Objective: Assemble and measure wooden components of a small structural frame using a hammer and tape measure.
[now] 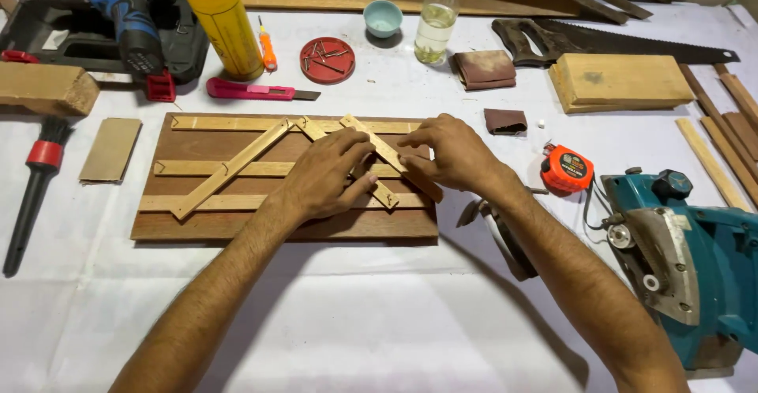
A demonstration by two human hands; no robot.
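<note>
Both of our hands are working over the dark wooden board (284,223) lying on the white-covered table (379,314). Our left hand (325,173) is pressing flat, fingers loosely curled, on the pale wooden strips (229,168) laid across the board. Our right hand (446,154) is pinching the slanted strip (383,146) at the board's right end, fingertips narrowed onto it.

Around the board we are seeing a crowded bench: a teal circular saw (687,267) sitting at the right edge, an orange tape measure (566,169) just beside our right wrist, a handsaw (616,41) and a pale wood block (620,81) farther back. Behind the board are lying a red utility knife (257,90), a red lid of nails (327,60), a yellow can (219,18), a small blue bowl (383,18) and a clear bottle (437,18). A blue drill (126,14) is resting in its case at the far left, with a black brush (35,184) nearer us.
</note>
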